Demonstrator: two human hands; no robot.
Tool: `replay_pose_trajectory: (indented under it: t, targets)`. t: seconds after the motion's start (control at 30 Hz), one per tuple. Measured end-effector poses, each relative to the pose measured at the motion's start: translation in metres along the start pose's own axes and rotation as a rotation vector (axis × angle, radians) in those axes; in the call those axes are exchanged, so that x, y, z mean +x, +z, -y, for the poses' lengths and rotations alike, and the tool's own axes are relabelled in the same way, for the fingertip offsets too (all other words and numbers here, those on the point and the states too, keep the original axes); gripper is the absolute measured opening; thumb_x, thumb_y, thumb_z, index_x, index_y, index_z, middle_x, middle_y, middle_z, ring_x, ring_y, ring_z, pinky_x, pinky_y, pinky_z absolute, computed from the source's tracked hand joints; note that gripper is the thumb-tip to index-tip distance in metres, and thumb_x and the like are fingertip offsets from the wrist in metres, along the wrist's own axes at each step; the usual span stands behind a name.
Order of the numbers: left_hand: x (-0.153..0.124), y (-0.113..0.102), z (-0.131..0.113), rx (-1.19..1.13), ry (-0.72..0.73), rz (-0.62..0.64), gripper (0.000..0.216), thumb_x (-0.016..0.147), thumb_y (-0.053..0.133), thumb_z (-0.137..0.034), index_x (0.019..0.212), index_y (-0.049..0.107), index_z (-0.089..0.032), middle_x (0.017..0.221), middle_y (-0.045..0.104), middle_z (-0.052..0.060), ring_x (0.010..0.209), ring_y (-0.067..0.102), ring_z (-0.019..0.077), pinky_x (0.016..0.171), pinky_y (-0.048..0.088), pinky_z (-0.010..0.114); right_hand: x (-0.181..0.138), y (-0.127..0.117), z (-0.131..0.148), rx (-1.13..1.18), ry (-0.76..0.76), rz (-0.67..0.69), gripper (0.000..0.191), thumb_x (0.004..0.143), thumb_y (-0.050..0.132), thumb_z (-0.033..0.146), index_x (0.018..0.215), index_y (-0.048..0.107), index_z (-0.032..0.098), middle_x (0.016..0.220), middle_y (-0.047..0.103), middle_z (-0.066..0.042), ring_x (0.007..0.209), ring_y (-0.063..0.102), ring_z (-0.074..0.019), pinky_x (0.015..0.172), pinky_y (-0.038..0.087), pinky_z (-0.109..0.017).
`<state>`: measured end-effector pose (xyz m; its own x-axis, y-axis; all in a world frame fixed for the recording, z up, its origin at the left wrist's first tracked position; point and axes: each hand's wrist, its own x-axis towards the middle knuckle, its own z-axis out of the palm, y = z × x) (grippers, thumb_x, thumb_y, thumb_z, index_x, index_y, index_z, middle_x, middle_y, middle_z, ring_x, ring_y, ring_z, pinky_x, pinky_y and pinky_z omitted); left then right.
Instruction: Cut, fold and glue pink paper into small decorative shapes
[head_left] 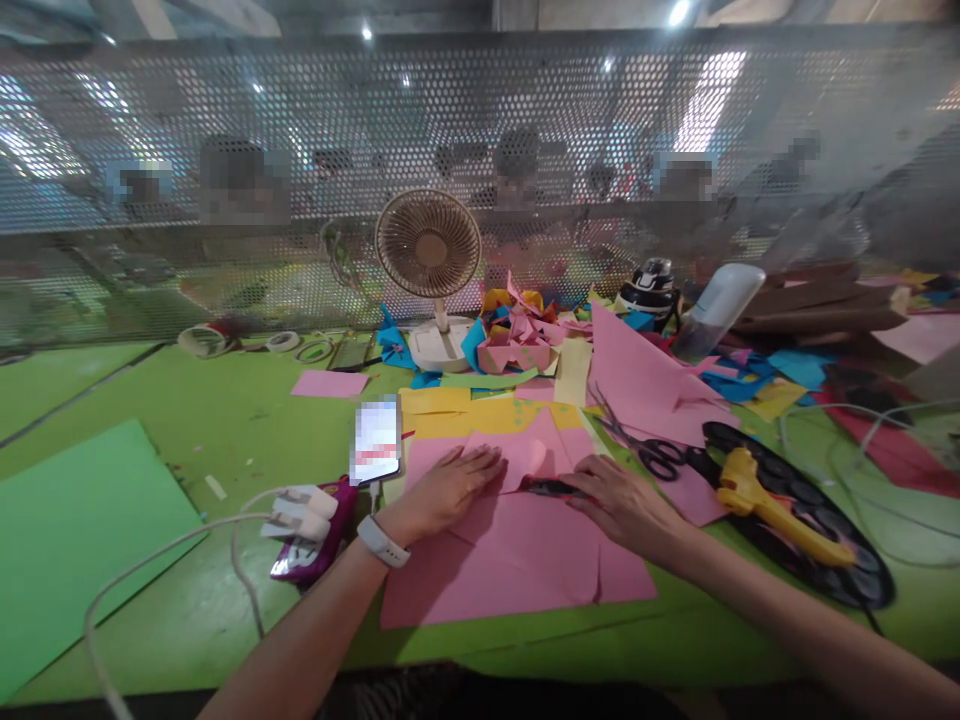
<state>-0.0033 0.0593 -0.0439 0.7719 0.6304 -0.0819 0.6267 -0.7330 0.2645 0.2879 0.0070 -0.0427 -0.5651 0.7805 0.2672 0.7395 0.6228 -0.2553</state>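
Pink paper lies in front of me in overlapping sheets, with creases or cuts across it. My left hand rests flat on it, fingers stretched out, a white-banded watch at the wrist. My right hand is closed on a black-and-red utility knife, held low against the paper and pointing left. Its blade is too small to make out. Beyond the hands, yellow paper shows from under the pink. Black scissors lie just past my right hand.
A yellow glue gun sits on a black tray at right. A phone, a charger plug with white cables and a purple packet are at left. Behind stand a fan, paper scraps and a perforated screen.
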Motion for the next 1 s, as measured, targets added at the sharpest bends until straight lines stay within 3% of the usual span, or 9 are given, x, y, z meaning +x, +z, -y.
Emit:
replay_pose_trajectory:
  t: [0.47, 0.73, 1.0]
  targets:
    - [0.0, 0.001, 0.002, -0.035, -0.003, 0.013, 0.046, 0.096, 0.021, -0.028, 0.142, 0.019, -0.037, 0.149, 0.023, -0.005, 0.137, 0.019, 0.0125, 0.111, 0.013, 0.038, -0.004, 0.002, 0.0, 0.048, 0.007, 0.015, 0.024, 0.09, 0.047, 0.027, 0.11, 0.059, 0.021, 0.091, 0.056, -0.007, 0.084, 0.057, -0.0194, 0.073, 0.05, -0.032]
    - [0.0, 0.001, 0.003, -0.071, -0.011, -0.002, 0.047, 0.096, 0.02, -0.026, 0.143, 0.016, -0.034, 0.148, 0.024, -0.005, 0.136, 0.02, 0.0114, 0.111, 0.013, 0.037, 0.01, 0.003, 0.012, 0.066, 0.028, 0.035, 0.023, 0.091, 0.045, 0.026, 0.11, 0.058, 0.022, 0.089, 0.055, -0.007, 0.083, 0.055, -0.02, 0.074, 0.049, -0.034]
    - [-0.001, -0.002, 0.0, -0.07, 0.006, 0.016, 0.045, 0.097, 0.022, -0.028, 0.141, 0.023, -0.036, 0.148, 0.025, -0.005, 0.137, 0.019, 0.0126, 0.111, 0.013, 0.038, 0.008, 0.004, 0.012, 0.083, 0.035, 0.053, 0.024, 0.091, 0.046, 0.026, 0.112, 0.058, 0.022, 0.09, 0.054, -0.007, 0.083, 0.054, -0.0197, 0.074, 0.048, -0.034]
